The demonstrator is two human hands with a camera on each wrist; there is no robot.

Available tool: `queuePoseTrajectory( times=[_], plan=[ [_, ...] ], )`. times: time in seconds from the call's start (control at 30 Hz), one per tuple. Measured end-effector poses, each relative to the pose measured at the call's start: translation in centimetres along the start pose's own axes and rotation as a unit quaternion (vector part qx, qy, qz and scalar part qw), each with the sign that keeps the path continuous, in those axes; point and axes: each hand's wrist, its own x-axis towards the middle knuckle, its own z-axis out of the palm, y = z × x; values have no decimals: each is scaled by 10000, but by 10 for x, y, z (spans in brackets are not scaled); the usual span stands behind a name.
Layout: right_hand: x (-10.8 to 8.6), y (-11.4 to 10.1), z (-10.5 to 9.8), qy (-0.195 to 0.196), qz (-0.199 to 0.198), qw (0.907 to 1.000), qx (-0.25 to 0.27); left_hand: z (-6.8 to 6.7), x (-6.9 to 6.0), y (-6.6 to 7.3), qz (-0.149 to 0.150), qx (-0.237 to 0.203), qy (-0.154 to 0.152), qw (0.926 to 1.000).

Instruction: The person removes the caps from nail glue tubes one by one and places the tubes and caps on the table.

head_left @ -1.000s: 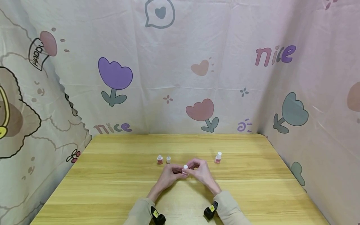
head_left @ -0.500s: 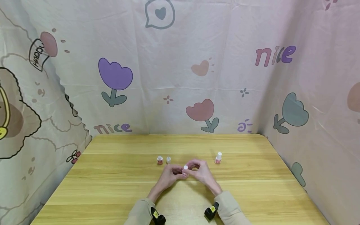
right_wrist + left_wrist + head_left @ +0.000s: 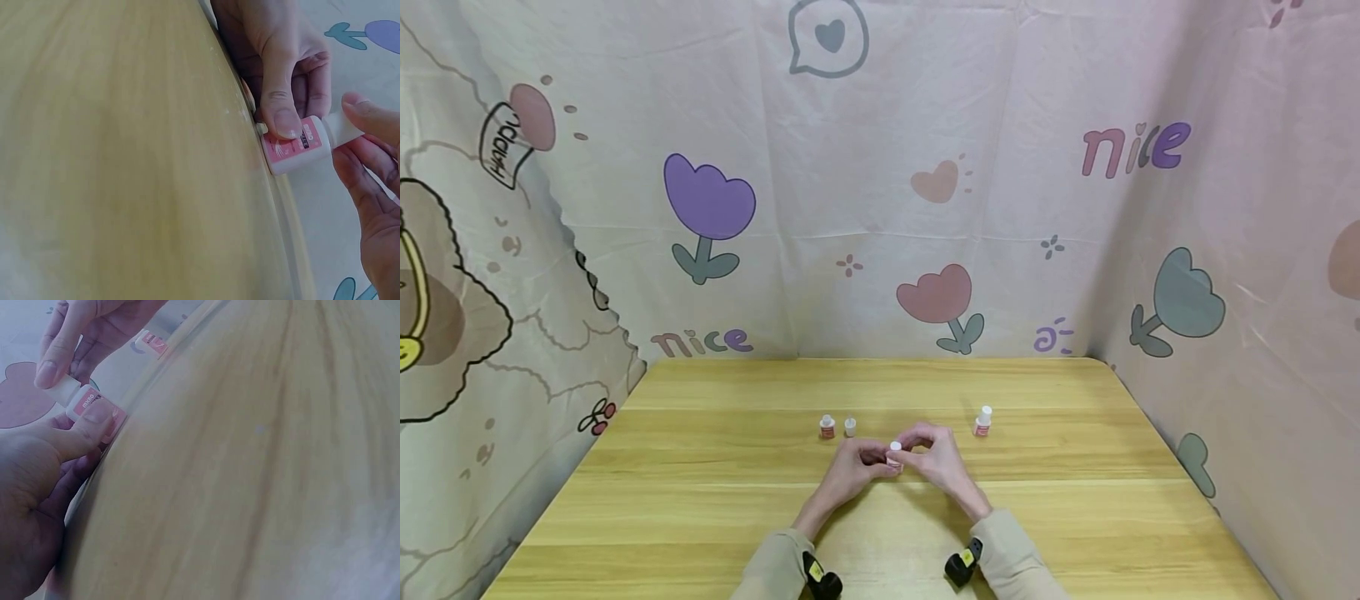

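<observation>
Head view, gripped bottle (image 3: pixel 894 462), cap (image 3: pixel 850 428) and two other bottles (image 3: pixel 982 422) beyond.

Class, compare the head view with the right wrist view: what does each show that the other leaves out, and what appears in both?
Only the head view: the left bottle and right bottle, standing apart; a small whitish piece beside the former; both beige sleeves.

Only the right wrist view: the dark patch on the pink label, close up.

Both: the left hand holding the middle bottle, the right hand pinching its white cap, the table and patterned cloth.
</observation>
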Motion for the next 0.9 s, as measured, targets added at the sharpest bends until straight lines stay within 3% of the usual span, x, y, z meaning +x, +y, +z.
queuePoseTrajectory(
  times=[0.23,0.47,0.9],
  plan=[
    [0,0,-3,-273,-45,9995,159,0,0,-1,34,28,29,10000],
    [-1,-1,-4,-29,280,9996,103,0,0,-3,33,-32,113,9999],
    [-2,1,-3,2,-148,9998,-121,0,0,-3,27,-18,33,10000]
  ],
)
